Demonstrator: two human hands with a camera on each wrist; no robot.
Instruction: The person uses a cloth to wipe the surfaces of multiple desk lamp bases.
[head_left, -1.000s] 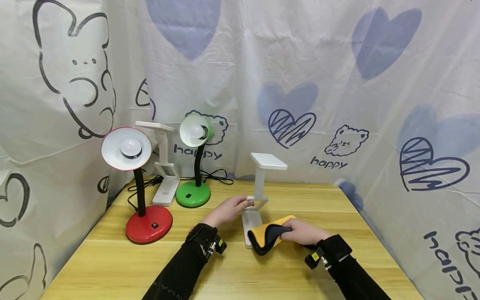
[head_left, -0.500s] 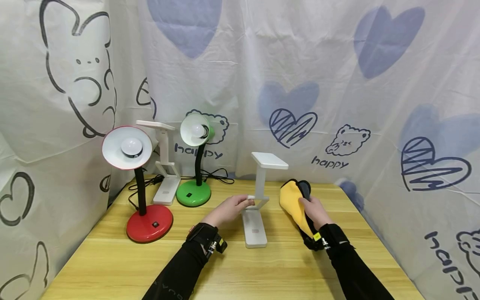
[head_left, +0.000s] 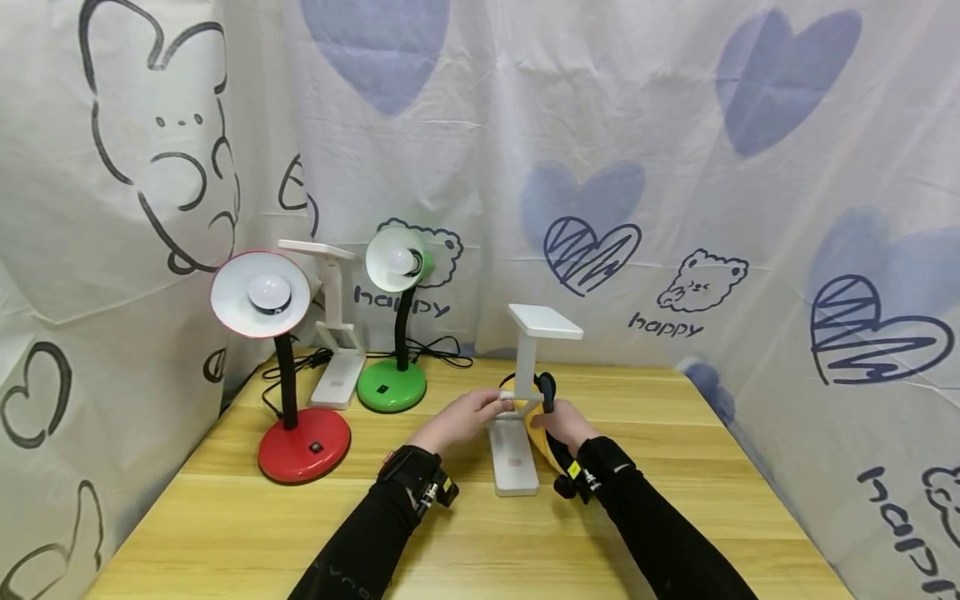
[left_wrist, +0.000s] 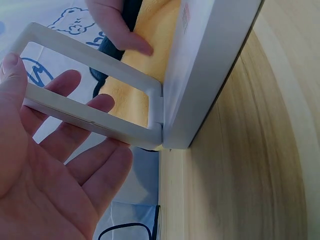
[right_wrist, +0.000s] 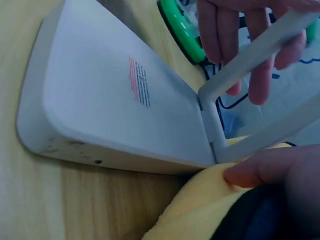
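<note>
A white folding desk lamp stands upright in the middle of the wooden table. My left hand holds its hinged frame from the left, thumb on one side and fingers on the other. On the lamp's right side my right hand grips a yellow cloth with a dark reverse and black edging. In the right wrist view the cloth lies against the side of the lamp base near the hinge, with the thumb pressing on it. Part of the cloth is hidden behind the lamp in the head view.
Left of the lamp stand a red lamp, a green lamp and a second white folding lamp. Black cables lie along the table's back edge. A patterned white curtain rises behind the table and at both sides.
My right hand has carried the cloth from the front of the lamp base out to the right, then back left against the lamp's far right side. The left hand keeps its hold.
</note>
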